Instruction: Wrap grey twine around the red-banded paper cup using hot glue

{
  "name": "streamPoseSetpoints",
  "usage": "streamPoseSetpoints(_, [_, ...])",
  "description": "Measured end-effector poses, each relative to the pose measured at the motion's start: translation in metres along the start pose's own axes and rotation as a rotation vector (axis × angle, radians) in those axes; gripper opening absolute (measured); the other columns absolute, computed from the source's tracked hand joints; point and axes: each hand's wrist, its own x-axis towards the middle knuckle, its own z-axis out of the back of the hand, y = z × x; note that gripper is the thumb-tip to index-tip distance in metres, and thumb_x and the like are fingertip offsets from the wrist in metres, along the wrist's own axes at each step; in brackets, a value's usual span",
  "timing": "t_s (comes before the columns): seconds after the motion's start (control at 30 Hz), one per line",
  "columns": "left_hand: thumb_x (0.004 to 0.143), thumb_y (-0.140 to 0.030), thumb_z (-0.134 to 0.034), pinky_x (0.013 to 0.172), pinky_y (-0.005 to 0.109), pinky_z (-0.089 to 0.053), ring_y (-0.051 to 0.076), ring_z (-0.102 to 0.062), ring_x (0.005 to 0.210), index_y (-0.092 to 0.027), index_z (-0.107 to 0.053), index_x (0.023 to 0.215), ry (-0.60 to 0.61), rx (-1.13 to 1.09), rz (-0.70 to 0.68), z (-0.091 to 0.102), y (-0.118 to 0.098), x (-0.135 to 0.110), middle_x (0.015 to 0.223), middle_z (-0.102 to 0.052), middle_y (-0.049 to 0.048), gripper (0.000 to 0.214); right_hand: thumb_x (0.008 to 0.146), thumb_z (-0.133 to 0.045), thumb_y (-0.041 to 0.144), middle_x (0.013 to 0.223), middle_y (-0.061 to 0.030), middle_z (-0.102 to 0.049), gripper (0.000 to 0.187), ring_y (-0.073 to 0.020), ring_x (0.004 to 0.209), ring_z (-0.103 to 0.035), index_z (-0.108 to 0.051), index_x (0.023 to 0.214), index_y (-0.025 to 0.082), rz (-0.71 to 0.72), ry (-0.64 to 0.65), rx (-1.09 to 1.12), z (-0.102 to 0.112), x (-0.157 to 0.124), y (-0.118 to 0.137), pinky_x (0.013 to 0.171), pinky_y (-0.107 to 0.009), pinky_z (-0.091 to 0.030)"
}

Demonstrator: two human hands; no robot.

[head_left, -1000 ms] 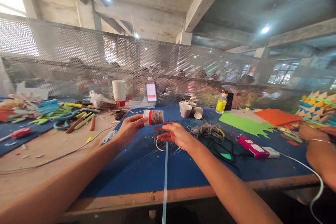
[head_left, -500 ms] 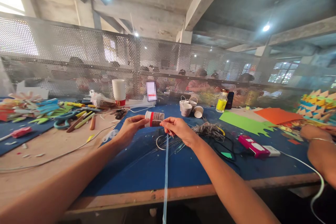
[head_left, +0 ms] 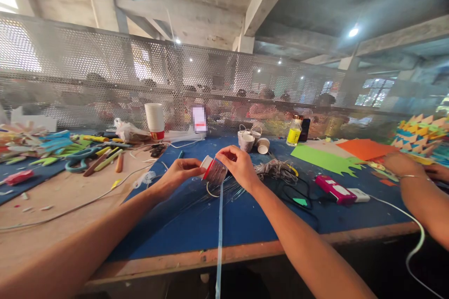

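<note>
A small paper cup (head_left: 212, 170), white with a red band and wound with grey string, is tilted between my two hands over the blue mat (head_left: 196, 224). My left hand (head_left: 175, 175) grips its rim end from the left. My right hand (head_left: 236, 163) closes over its other end from above, fingers curled on the wrapped part. A pale blue strip (head_left: 220, 229) hangs from under the cup down past the table's front edge. A loose tangle of grey string (head_left: 277, 170) lies just right of my right hand.
Several small wrapped cups (head_left: 250, 140), a yellow bottle (head_left: 293, 133) and a tall paper cup stack (head_left: 155, 119) stand at the back by the perforated screen. Scissors and pencils (head_left: 93, 156) lie left. A pink tool (head_left: 331, 189) and another person's arm (head_left: 417, 191) are at right.
My right hand rose from the mat to the cup and now covers its far end. The cup went from lying level to tilted and a little lower.
</note>
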Motion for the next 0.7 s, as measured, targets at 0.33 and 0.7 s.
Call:
streamPoseSetpoints(0.33, [0.078,-0.032,-0.069,0.073,0.026,-0.041,0.016,-0.057,0.072,-0.018,-0.071,0.075,0.029,0.020,-0.008,-0.0004,-0.0006,-0.0005,0.074,-0.068,-0.0002,0.014,0.085,-0.059,0.039,0.082,-0.0014,-0.066,0.022,-0.0129,0.072,-0.058,-0.066,0.083,0.018,-0.070,-0.033,0.027,0.0007,0.0018,-0.0013,0.070,-0.025,-0.046])
streamPoseSetpoints(0.7, [0.076,-0.036,-0.068,0.078,0.029,-0.044,0.019,-0.060,0.075,-0.020,-0.072,0.075,-0.013,0.075,-0.011,-0.0005,-0.0013,0.0004,0.076,-0.071,0.0021,0.017,0.086,-0.057,0.042,0.080,-0.0015,-0.066,0.025,-0.0129,0.070,-0.059,-0.064,0.085,0.019,-0.099,-0.010,0.091,-0.0005,0.0020,-0.0079,0.069,-0.025,-0.048])
